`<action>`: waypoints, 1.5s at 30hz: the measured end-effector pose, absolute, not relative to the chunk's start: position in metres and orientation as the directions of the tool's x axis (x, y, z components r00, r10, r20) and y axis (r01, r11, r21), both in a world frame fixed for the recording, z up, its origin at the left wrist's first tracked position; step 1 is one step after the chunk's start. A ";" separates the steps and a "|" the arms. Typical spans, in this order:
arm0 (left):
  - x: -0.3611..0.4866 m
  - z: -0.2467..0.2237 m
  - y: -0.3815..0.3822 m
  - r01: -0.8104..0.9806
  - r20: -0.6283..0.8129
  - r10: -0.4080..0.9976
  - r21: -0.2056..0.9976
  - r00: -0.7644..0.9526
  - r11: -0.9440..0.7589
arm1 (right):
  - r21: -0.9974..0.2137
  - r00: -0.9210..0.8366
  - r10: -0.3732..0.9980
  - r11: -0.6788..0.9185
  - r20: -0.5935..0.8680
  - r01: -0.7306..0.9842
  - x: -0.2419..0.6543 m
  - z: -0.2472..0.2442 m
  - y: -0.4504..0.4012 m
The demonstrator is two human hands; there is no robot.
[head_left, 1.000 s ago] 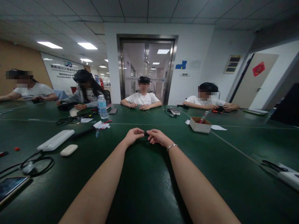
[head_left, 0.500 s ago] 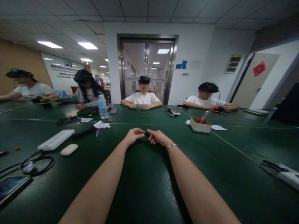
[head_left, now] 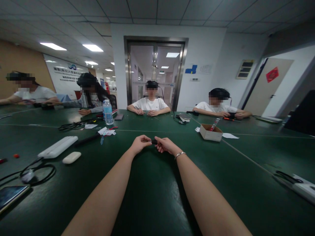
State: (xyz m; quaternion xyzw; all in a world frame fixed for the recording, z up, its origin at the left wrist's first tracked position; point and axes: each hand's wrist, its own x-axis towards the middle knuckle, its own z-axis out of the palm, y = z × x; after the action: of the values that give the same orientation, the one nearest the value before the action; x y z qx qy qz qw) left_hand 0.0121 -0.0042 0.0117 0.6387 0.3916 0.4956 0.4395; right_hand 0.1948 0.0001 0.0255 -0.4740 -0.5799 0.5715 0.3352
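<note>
A small dark cylindrical object (head_left: 154, 142) lies level between my two hands, just above the green table (head_left: 152, 183); its kind is too small to make out. My left hand (head_left: 141, 143) pinches one end of it between thumb and fingers. From the other side, my right hand (head_left: 166, 145) grips the opposite end, with the thumb on top and the other fingers curled under. A silver bracelet (head_left: 180, 155) circles my right wrist. Much of the object is hidden by my fingertips.
Left are a white power bank (head_left: 58, 147), an earbud case (head_left: 72, 157), a phone (head_left: 12, 196) and cables (head_left: 41, 173). Beyond stands a water bottle (head_left: 107, 112) near paper scraps (head_left: 107, 131). A cardboard box (head_left: 211, 133) sits right, a power strip (head_left: 305, 186) far right. Several people sit opposite.
Both hands keep their hold on the small dark object and have barely moved. A little more of it shows between the fingertips. The view has shifted very slightly.
</note>
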 end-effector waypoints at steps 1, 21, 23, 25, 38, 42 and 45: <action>0.012 0.012 -0.005 0.067 0.290 0.936 0.949 0.198 -0.308 | -0.986 -0.346 0.927 -0.106 -0.146 0.131 0.196 0.027 -0.002; 0.011 0.009 -0.001 0.052 0.299 0.923 0.946 0.242 -0.320 | -0.974 -0.335 0.927 -0.101 -0.165 0.200 0.194 0.024 0.001; 0.011 0.009 -0.002 0.062 0.298 0.926 0.945 0.231 -0.320 | -0.974 -0.326 0.932 -0.098 -0.162 0.203 0.193 0.023 0.002; 0.010 0.009 -0.002 0.077 0.297 0.931 0.945 0.214 -0.319 | -0.983 -0.343 0.929 -0.086 -0.138 0.164 0.194 0.023 0.001; 0.012 0.007 0.001 0.073 0.295 0.929 0.945 0.224 -0.318 | -0.977 -0.335 0.929 -0.094 -0.155 0.191 0.194 0.023 0.002; 0.010 0.006 0.002 0.080 0.310 0.924 0.939 0.223 -0.334 | -0.991 -0.398 0.911 -0.061 -0.104 0.118 0.197 0.024 0.000; 0.010 0.005 0.003 0.065 0.296 0.919 0.944 0.260 -0.323 | -0.987 -0.385 0.915 -0.068 -0.121 0.148 0.198 0.022 0.002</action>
State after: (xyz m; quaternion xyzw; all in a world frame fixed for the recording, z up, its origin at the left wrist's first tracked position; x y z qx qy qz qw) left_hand 0.0099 0.0031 0.0050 0.6570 0.3746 0.4792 0.4454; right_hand 0.1975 0.0019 0.0224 -0.4452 -0.5971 0.5796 0.3307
